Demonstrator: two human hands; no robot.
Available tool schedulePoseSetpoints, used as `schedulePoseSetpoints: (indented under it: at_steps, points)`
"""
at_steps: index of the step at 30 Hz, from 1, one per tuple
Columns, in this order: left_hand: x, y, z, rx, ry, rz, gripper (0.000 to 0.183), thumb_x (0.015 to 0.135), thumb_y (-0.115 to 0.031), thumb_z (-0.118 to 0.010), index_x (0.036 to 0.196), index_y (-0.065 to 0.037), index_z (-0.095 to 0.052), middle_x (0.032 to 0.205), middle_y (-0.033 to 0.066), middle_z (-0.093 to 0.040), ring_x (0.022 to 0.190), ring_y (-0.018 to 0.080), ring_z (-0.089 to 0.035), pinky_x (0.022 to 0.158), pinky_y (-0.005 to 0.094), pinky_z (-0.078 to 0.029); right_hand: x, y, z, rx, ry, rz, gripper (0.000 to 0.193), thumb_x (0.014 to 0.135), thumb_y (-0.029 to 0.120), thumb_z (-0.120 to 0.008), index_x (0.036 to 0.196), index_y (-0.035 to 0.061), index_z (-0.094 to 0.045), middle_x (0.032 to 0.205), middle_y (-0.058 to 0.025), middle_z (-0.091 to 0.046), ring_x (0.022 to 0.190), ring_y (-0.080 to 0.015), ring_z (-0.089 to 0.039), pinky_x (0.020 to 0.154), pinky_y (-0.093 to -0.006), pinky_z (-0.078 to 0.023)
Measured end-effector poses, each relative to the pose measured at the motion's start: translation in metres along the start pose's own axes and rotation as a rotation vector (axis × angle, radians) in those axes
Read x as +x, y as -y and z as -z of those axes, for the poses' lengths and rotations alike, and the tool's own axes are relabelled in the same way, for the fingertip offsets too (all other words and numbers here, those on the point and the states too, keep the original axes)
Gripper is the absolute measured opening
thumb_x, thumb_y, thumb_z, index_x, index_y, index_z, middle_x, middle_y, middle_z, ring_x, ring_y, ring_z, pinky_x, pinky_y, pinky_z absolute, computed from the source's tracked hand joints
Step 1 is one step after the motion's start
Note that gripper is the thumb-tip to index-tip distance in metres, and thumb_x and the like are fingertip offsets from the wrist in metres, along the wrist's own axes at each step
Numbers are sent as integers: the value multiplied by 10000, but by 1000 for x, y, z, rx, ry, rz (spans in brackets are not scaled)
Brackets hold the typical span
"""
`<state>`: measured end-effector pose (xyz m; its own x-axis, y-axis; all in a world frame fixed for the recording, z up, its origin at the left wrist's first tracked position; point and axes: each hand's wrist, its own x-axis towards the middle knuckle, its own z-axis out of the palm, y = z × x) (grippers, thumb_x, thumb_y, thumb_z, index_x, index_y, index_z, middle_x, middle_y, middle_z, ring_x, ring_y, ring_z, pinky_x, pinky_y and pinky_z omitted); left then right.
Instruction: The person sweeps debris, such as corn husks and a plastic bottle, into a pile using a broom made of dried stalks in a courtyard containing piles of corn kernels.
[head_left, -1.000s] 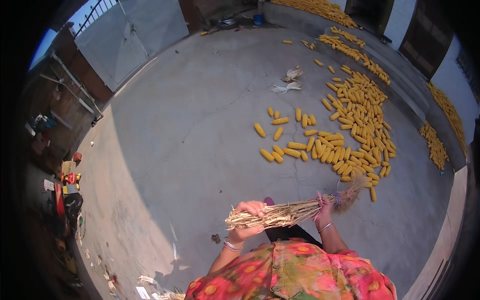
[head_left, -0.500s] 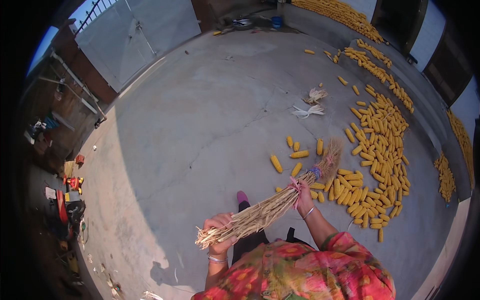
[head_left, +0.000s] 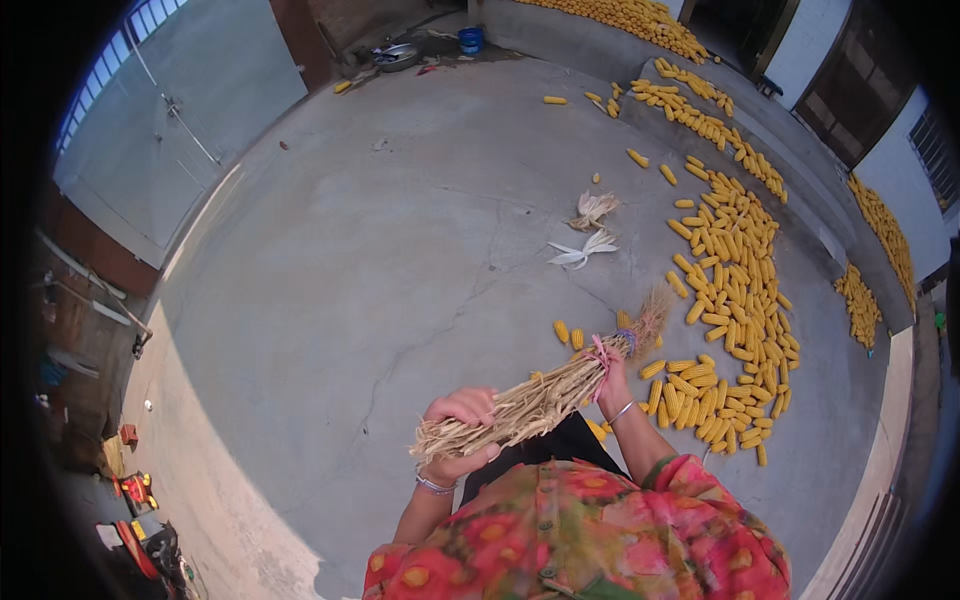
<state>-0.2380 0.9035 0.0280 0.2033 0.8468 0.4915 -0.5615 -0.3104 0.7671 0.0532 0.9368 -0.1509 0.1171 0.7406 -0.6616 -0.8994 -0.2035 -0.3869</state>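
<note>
Head view: straw bundle above floor; left hand wraps grip round stalk end, right hand clasps near pink tie; brush end already bound, stalk end without visible tie.

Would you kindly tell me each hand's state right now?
Left hand: closed around the stalk bundle, near its ragged end.
Right hand: closed around it, by the pink tie.

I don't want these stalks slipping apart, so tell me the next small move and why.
Probably close the left hand more snugly around the bundle of dry stalks: the stalk ends past it splay loosely, while the pink tie sits toward the brushy end, by the right hand.
</note>
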Motion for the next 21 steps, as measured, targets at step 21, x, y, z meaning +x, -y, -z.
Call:
schedulePoseSetpoints:
  at_steps: [21]
  points:
    - [487, 346, 98, 275, 58, 154, 387, 683, 33, -698, 952, -81, -444, 926, 83, -552, 948, 248, -528, 989, 510, -361, 530, 241, -208, -32, -115, -131, 345, 797, 345, -496, 1009, 94, -602, 731, -136, -605, 621, -307, -588, 580, -438, -518]
